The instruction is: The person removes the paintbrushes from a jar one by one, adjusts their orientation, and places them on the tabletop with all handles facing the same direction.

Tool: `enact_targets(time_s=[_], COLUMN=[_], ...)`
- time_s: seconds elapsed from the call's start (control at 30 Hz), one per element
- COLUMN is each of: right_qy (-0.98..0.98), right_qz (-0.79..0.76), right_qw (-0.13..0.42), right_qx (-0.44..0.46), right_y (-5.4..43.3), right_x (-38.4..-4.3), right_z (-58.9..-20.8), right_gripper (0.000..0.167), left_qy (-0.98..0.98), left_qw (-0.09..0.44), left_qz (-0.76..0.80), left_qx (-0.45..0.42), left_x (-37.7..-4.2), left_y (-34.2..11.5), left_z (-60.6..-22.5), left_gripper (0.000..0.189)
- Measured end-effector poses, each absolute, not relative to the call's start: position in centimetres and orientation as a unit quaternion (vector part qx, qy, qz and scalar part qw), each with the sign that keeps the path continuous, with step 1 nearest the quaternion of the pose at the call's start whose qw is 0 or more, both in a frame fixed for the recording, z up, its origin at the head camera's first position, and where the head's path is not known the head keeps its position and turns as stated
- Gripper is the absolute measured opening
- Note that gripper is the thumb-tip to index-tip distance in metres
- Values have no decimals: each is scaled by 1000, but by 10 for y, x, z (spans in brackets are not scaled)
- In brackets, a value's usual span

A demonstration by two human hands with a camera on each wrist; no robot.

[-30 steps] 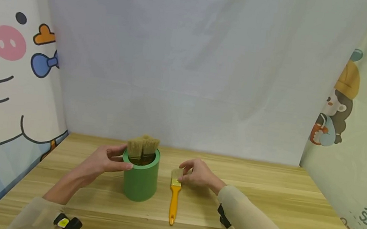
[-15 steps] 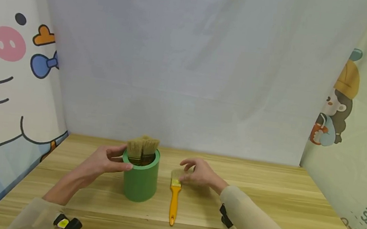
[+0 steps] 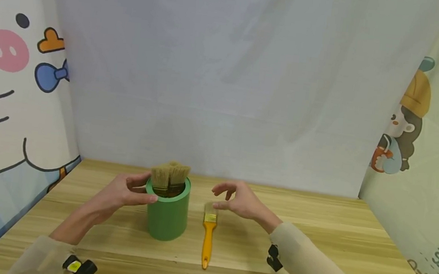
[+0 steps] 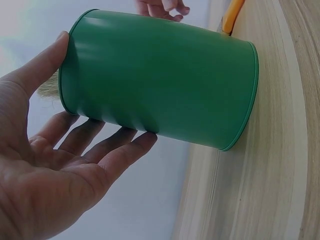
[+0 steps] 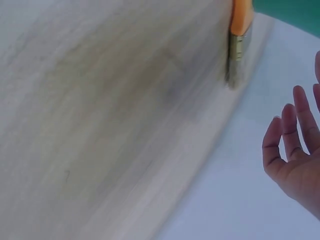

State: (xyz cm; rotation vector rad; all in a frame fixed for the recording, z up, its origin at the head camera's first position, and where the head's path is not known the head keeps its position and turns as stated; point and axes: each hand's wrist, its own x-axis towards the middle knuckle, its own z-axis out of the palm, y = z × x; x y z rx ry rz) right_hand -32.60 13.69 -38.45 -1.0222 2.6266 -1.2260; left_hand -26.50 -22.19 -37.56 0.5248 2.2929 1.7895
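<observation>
A green cylindrical can [image 3: 166, 219] stands upright on the table, with several paintbrushes [image 3: 169, 178] in it, pale bristles up. My left hand [image 3: 125, 192] holds the can by its upper left side. In the left wrist view, the thumb lies at the rim and the fingers [image 4: 117, 150] touch the opposite side. Right of the can, a paintbrush with an orange handle [image 3: 207, 244] lies flat, bristles pointing away from me. Just above those bristles is my right hand [image 3: 242, 200], holding nothing, its fingers loosely bent. The right wrist view shows the hand apart from the brush.
The wood-grain table [image 3: 313, 238] ends at a pale curtain [image 3: 229, 88] behind. Printed cloths with cartoon figures hang at the left [image 3: 11, 108] and right [image 3: 435, 170].
My right hand has risen off the lying paintbrush's bristles and its fingers have spread; the brush stays where it lay. The left hand and can look the same.
</observation>
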Motion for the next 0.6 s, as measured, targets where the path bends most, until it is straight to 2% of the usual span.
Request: enact_targets(time_s=[0.2, 0.6], right_qy=[844, 832], right_qz=[-413, -423], right_qw=[31, 4], right_qx=[-342, -359], right_y=[133, 118], right_x=[-317, -307], right_z=[-376, -360], right_gripper=[29, 33], left_qy=[774, 767], left_qw=[93, 94], left_qz=[601, 607], left_qx=[177, 185], left_x=[-265, -267], left_y=[-222, -222], left_z=[-375, -376], left_gripper=[85, 84])
